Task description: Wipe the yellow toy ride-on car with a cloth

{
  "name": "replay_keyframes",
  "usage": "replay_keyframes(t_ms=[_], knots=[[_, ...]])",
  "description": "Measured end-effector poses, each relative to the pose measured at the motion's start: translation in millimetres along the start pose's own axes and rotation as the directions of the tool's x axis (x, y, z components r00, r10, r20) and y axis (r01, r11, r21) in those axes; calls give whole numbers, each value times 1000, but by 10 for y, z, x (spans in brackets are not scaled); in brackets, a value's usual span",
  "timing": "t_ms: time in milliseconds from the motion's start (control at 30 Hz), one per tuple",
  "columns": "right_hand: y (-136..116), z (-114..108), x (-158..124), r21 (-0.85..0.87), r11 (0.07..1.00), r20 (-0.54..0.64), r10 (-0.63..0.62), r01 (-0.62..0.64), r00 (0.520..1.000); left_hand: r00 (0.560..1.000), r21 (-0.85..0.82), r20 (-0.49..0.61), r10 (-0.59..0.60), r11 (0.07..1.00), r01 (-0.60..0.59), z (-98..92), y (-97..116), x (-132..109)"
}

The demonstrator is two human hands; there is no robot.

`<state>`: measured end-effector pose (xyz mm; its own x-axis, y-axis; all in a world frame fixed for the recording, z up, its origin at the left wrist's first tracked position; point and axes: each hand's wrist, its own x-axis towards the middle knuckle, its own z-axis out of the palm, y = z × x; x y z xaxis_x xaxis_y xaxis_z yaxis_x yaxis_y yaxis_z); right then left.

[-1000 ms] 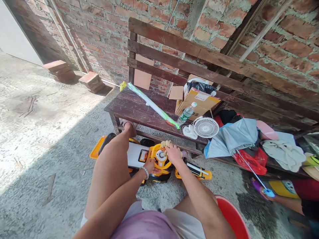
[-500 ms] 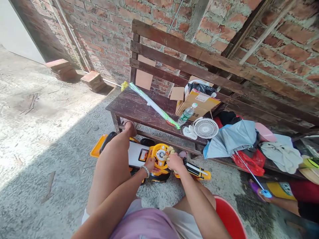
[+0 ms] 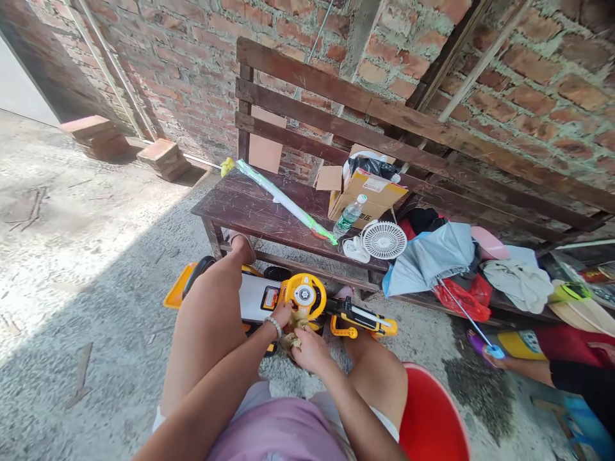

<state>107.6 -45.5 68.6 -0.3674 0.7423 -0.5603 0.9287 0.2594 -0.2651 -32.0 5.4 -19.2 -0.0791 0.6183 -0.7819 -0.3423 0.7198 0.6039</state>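
Yellow ride-on toy point(image 3: 270, 298) on the floor point(image 3: 125, 358) beside the bench point(image 3: 228, 203), long axis left to right, straight ahead of left hand point(image 3: 281, 315) (the nearer), closed on its steering wheel point(image 3: 304, 294), and right hand point(image 3: 311, 349), gripping crumpled cloth point(image 3: 289, 342).

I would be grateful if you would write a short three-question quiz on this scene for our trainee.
1. What is the right hand holding? A) an umbrella; B) a cloth; C) a fan.
2. True or false: the left hand is inside the red bucket.
3. Fill in: the bottle stands on the ____ beside the cardboard box.

Key: 1. B. 2. False; it is by the yellow steering wheel. 3. Bench.
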Motion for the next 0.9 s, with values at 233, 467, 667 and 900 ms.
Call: replay_keyframes(t_ms=[233, 467, 667, 900], knots=[[587, -435, -283, 71, 978, -333, 208, -196, 920, 995, 32, 11, -96, 995, 96, 11, 58, -93], [918, -862, 47, 144, 953, -458, 302, -265, 836, 995, 61, -7, -99, 993, 100, 16, 105, -129], [297, -427, 503, 82, 944, -176, 330, -321, 927, 995, 114, -50, -84, 989, 90, -6, 112, -103], [357, 165, -34, 131, 990, -83, 65, -54, 994, 996, 181, -91, -13, 983, 30, 69, 69, -20]])
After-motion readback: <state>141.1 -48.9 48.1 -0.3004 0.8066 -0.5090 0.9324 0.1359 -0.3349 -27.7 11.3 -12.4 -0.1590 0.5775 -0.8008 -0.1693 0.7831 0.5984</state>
